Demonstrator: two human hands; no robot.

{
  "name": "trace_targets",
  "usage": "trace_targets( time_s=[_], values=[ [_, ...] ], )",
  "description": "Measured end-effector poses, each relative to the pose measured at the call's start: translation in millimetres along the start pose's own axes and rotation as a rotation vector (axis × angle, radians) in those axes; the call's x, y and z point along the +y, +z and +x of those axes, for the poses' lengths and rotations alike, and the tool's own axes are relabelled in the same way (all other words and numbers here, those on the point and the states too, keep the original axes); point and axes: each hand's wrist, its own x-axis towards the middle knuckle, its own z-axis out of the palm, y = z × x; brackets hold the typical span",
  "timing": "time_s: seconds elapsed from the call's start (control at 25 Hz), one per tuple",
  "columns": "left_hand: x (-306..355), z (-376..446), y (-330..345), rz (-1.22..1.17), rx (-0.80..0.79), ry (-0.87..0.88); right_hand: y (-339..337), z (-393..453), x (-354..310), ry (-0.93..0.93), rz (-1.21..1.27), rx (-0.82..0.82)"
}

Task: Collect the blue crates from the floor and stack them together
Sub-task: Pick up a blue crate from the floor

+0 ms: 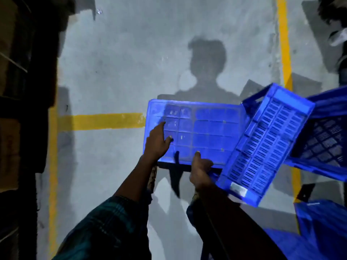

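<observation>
I hold a blue crate point(212, 128) off the grey floor, tipped so its ribbed underside faces me and its slotted side wall point(266, 145) slants down to the right. My right hand point(201, 169) grips the crate's near edge, thumb on the underside. My left hand point(157, 143) lies against the left part of the underside with its fingers spread. Another blue crate point(326, 139) with a lattice bottom sits tilted at the right. More blue crate plastic point(323, 226) fills the lower right corner.
Dark shelving point(20, 91) lines the left side. Yellow lines point(105, 121) are painted on the grey floor, one more running along the right point(284, 44). Another person's shoe point(338, 37) shows at the top right. My shadow falls on the floor ahead.
</observation>
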Motion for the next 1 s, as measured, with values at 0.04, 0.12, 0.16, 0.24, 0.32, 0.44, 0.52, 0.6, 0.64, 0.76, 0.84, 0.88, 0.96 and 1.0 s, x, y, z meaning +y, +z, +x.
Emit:
trace_targets(
  time_s=[0.04, 0.12, 0.16, 0.24, 0.32, 0.44, 0.52, 0.6, 0.64, 0.76, 0.84, 0.88, 0.96, 1.0],
  values=[
    [-11.8, 3.5, 9.3, -0.007, 0.037, -0.026, 17.8, 19.6, 16.9, 0.080, 0.042, 0.006],
    [-46.0, 13.4, 23.8, -0.066, 0.133, -0.142, 57.6, 63.0, 42.9, 0.154, 0.265, -0.212],
    [-65.4, 17.0, 28.7, -0.100, 0.163, -0.218, 75.8, 80.7, 52.4, 0.198, 0.369, -0.301],
    [-103.2, 28.8, 37.8, -0.167, 0.208, -0.322, 100.9, 104.0, 59.9, 0.286, 0.565, -0.335],
    [-131.2, 40.8, 37.5, -0.235, 0.171, -0.395, 114.5, 121.1, 62.4, 0.313, 0.695, -0.279],
    [-153.8, 43.5, 33.7, -0.402, 0.027, -0.460, 123.1, 114.9, 70.1, 0.238, 0.691, -0.200],
    [-160.2, 40.8, 25.5, -0.451, 0.018, -0.462, 122.9, 93.9, 65.0, 0.145, 0.598, -0.084],
    [-162.4, 33.6, 11.4, -0.504, 0.071, -0.420, 119.8, 72.0, 53.5, 0.077, 0.524, -0.071],
    [-161.0, 27.3, -1.1, -0.552, 0.117, -0.399, 117.6, 56.2, 43.6, 0.060, 0.500, -0.092],
    [-152.1, 6.8, -45.8, -0.694, 0.208, -0.372, 116.4, 21.7, 18.6, 0.019, 0.509, -0.105],
    [-148.1, -5.5, -75.5, -0.756, 0.232, -0.354, 118.7, -3.3, -7.3, -0.015, 0.535, -0.117],
    [-147.7, -10.7, -87.3, -0.785, 0.251, -0.361, 120.3, -15.9, -22.7, -0.043, 0.544, -0.147],
    [-150.4, -22.5, -100.7, -0.837, 0.284, -0.393, 127.0, -38.1, -56.5, -0.105, 0.544, -0.216],
    [-155.7, -28.7, -101.3, -0.847, 0.289, -0.405, 132.7, -47.8, -73.5, -0.135, 0.537, -0.245]
  ],
)
